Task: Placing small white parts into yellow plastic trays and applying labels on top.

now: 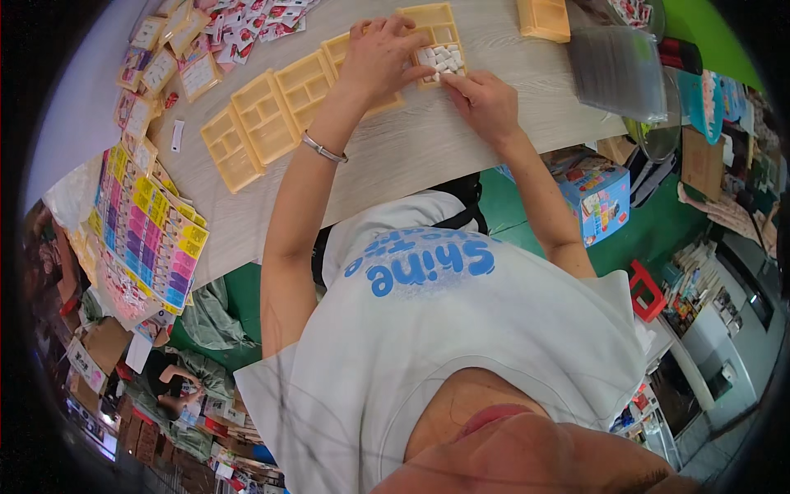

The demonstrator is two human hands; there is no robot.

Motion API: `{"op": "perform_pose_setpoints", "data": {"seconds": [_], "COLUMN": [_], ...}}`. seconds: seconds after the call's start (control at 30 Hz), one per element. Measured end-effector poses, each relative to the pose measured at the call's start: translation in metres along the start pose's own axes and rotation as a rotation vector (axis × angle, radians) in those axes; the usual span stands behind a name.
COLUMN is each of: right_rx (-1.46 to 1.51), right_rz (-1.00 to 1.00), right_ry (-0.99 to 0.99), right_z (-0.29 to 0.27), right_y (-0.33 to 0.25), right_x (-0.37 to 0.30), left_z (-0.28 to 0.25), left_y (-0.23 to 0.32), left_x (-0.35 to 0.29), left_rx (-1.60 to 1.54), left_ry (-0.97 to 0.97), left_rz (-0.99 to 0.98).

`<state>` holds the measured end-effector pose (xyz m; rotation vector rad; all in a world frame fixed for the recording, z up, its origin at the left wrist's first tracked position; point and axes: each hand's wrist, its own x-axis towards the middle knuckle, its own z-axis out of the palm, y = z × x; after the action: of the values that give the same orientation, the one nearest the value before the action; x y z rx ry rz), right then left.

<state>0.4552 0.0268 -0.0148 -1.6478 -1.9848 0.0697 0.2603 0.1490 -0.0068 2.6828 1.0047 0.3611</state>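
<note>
My left hand (379, 59) lies over a row of pale yellow compartment trays. Its fingers are spread at the edge of the rightmost tray (427, 15), and its thumb reaches to the white pieces there. Small white blocks (445, 58) fill the near compartment of that tray. From the right, my right hand (487, 104) comes to the same compartment, its fingers curled and the fingertips pinched at a small white block by the near edge. To the left, more yellow trays (265, 115) stand side by side with their compartments bare.
Small printed packets (240, 37) and filled yellow trays (197, 74) heap at the far left. Colourful printed sheets (148, 226) hang over the left table edge. Another yellow tray (544, 18) and a stack of clear plastic covers (619, 72) stand at right; a blue box (599, 202) sits below.
</note>
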Motion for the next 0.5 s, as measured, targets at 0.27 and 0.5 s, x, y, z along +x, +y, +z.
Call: {"op": "perform_pose_setpoints", "data": {"seconds": [0.27, 0.5], "right_rx": [0.014, 0.048], "right_rz": [-0.031, 0.077], "right_ry": [0.01, -0.008], "right_z": [-0.012, -0.016], "right_y": [-0.005, 0.011], "right_x": [0.004, 0.003], "left_z": [0.002, 0.01], "left_y": [0.0, 0.033], "left_x": [-0.003, -0.026], "left_rx": [0.018, 0.218], "left_ry": [0.032, -0.064], "left_rz": [0.015, 0.153]}}
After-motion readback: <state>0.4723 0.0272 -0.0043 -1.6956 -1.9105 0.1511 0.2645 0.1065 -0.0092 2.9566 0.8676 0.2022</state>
